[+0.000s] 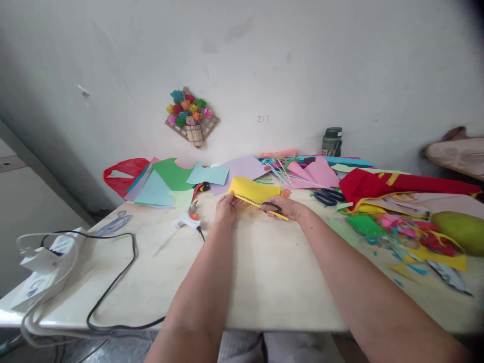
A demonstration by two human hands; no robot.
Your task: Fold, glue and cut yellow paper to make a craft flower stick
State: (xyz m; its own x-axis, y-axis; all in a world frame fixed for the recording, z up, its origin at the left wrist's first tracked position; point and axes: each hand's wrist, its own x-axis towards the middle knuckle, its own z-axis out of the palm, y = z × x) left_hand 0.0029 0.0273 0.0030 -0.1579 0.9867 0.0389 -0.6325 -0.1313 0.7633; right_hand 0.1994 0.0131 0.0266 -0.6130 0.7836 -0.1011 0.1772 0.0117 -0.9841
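A yellow sheet of paper (257, 188) is held up above the middle of the table. My left hand (228, 205) pinches its left end between thumb and fingers. My right hand (283, 205) is closed around the dark handles of a pair of scissors (273, 205). Their blades lie along the near edge of the sheet, where a narrow yellow strip (280, 215) runs partly separated from it and sticks out below my right hand. The blade tips are too small to make out clearly.
A white glue gun (188, 221) lies left of my hands, its black cord (133, 252) running near a power strip (45, 267). Coloured paper sheets (170, 174) line the back. Right are dark-handled scissors (328, 196), red fabric-like material (378, 185), scraps (401, 262) and a green bottle (331, 141).
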